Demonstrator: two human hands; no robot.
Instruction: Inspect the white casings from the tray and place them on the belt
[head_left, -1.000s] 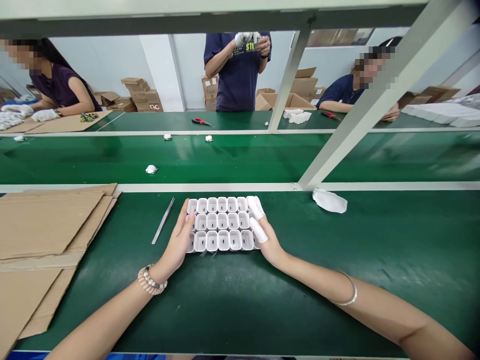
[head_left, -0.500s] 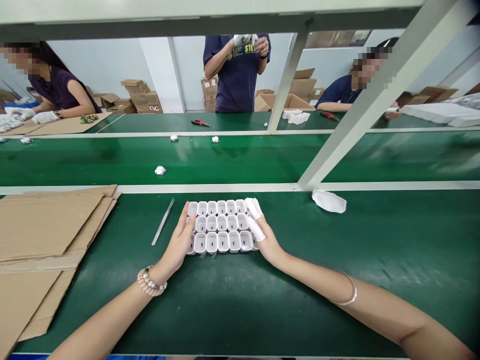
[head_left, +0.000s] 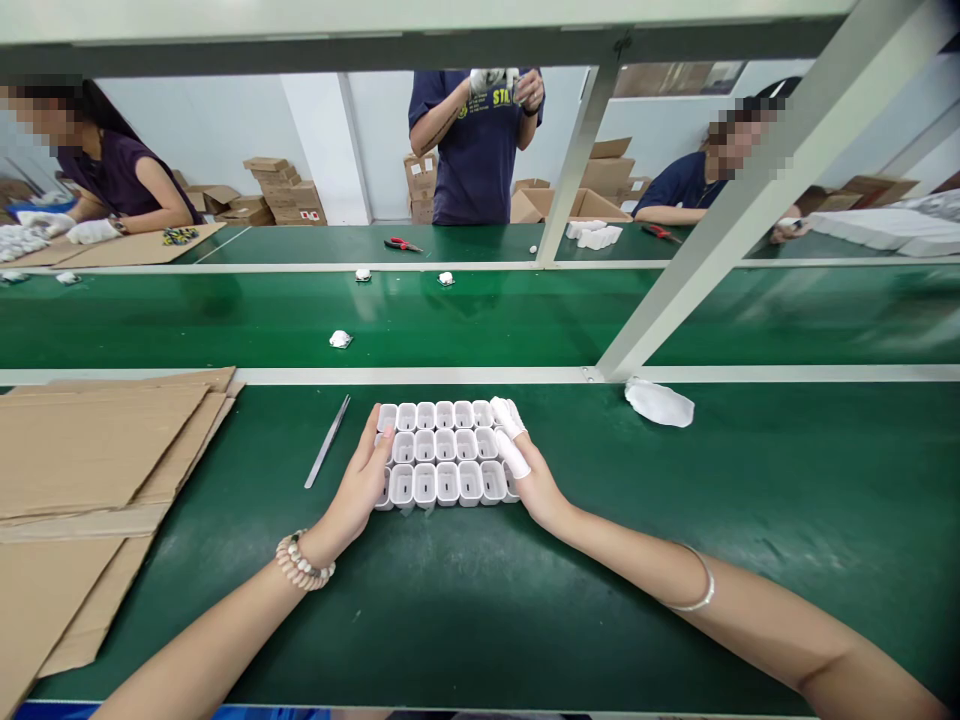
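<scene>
Three rows of small white open-topped plastic cases [head_left: 446, 445] stand packed together on the green table, each with a small dark slot in its bottom. My left hand [head_left: 365, 470] presses against the left end of the block, thumb laid over the edge cases. At the right end, my right hand [head_left: 529, 470] grips the block from the other side, with white covers on some fingertips. Between them the two hands squeeze the rows together. Left of my left hand lie metal tweezers [head_left: 328, 442].
Flattened cardboard [head_left: 97, 440] covers the table's left side. A white oval piece [head_left: 660, 402] lies by the foot of a slanted metal post [head_left: 690, 200]. Beyond the rail, a green conveyor belt [head_left: 487, 320] carries small white parts [head_left: 340, 340]. Several co-workers sit or stand across it.
The small white parts on the belt have shifted to the right. My hands and the block of cases stay in nearly the same place.
</scene>
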